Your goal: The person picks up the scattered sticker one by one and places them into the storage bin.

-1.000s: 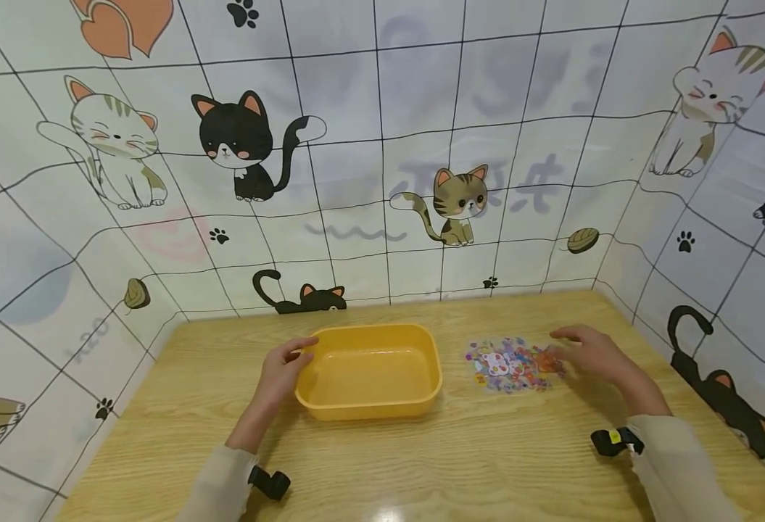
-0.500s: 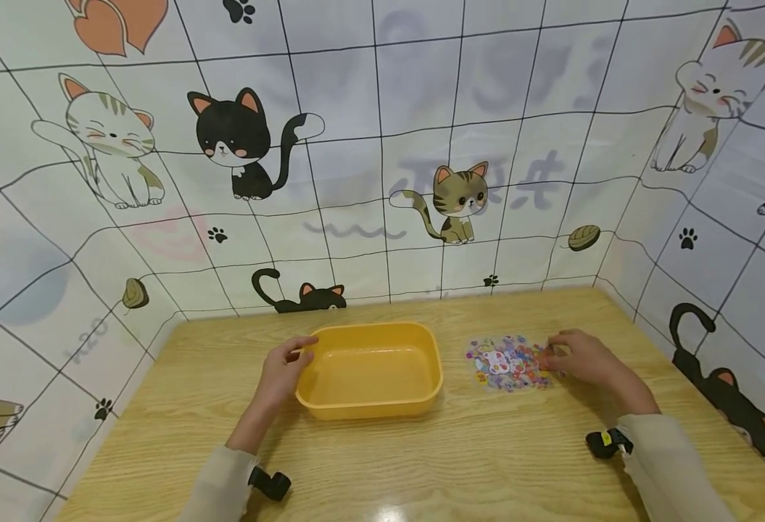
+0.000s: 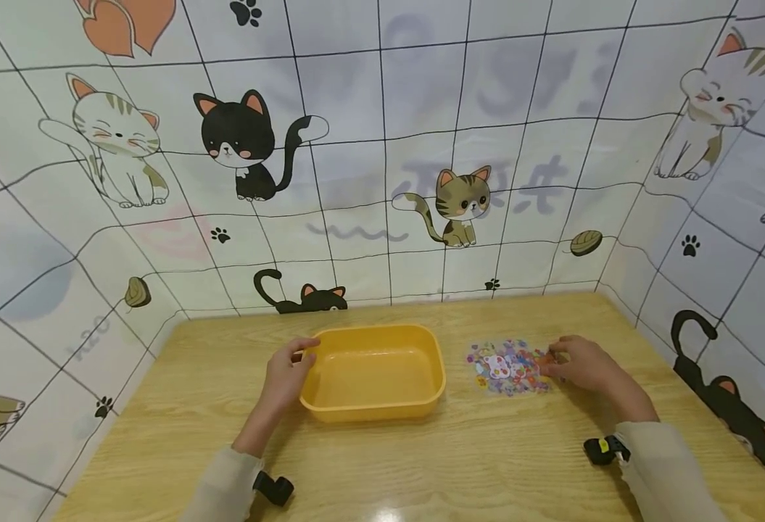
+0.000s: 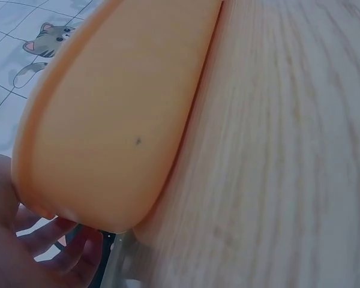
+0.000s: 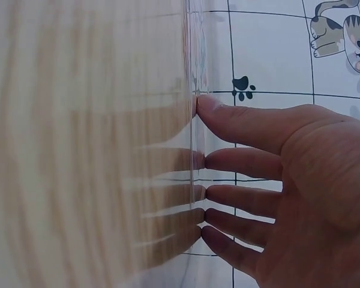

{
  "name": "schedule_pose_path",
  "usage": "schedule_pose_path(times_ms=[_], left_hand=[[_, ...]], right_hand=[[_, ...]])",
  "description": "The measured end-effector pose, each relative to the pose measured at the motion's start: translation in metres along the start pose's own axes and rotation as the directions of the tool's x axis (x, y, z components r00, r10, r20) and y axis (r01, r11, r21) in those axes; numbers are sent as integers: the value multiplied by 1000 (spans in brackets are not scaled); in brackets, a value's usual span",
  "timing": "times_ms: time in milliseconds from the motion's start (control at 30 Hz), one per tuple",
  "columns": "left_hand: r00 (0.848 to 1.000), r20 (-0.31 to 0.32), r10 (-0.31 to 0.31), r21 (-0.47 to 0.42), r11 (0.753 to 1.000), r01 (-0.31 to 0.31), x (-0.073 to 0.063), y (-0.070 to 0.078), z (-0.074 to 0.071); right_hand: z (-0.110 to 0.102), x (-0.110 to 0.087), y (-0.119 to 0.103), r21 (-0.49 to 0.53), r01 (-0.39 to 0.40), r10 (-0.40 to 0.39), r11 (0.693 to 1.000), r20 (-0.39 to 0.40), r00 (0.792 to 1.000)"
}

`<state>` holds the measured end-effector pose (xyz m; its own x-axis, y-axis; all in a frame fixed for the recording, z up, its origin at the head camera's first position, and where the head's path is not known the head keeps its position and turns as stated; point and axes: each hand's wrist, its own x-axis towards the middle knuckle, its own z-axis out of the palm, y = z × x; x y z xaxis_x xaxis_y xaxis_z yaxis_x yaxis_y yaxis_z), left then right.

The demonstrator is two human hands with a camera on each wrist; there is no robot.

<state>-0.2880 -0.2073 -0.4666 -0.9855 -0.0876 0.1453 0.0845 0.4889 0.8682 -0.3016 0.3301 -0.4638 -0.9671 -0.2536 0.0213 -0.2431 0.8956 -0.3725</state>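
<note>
A yellow plastic tub (image 3: 372, 413) sits on the table, its inside bare. My left hand (image 3: 287, 373) holds the tub's left end at the rim; in the left wrist view, the fingers of the left hand (image 4: 54, 252) curl beneath the end of the tub (image 4: 114, 120). To the right of the tub lies a flat, clear sticker sheet (image 3: 509, 366) with colourful cartoon pictures. My right hand (image 3: 581, 366) is at the sheet's right end, covering part of it. In the right wrist view, the right hand (image 5: 288, 180) has its fingertips spread against the tabletop, the thumb tip at the sheet's clear edge.
The wood-grain table (image 3: 421, 471) runs back to a cat-print wall covering (image 3: 356, 239), which also rises on both sides. A black wrist camera (image 3: 274, 489) is strapped at the left cuff and another black wrist camera (image 3: 604, 449) at the right cuff.
My right hand has come down and slightly left onto the right end of the sticker sheet, its fingers drawn closer together. The left hand stays on the tub.
</note>
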Motion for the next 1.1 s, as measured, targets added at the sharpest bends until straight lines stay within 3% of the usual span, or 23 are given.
schedule_pose_path(times_ms=[267,433,567,800,1100], left_hand=[[1000,0,22,-5,1000,-22,-2,-3,9],[999,-1,33,-13,999,-33,-5,-4,13],[1000,4,19,-18,1000,-19,-11,-8,15],[1000,-8,-1,-29,1000,1,-18,-15,14],[1000,-14,5,-27,1000,-6,-15,-8,9]], right_hand=[[0,-6,4,-57,33,-34,998,-10,999],[0,-10,6,-47,56,-57,997,-11,998],[6,-11,8,-28,31,-31,999,-14,999],[18,-11,9,-26,67,-67,997,-18,998],[14,-7,7,-23,63,-63,998,-2,998]])
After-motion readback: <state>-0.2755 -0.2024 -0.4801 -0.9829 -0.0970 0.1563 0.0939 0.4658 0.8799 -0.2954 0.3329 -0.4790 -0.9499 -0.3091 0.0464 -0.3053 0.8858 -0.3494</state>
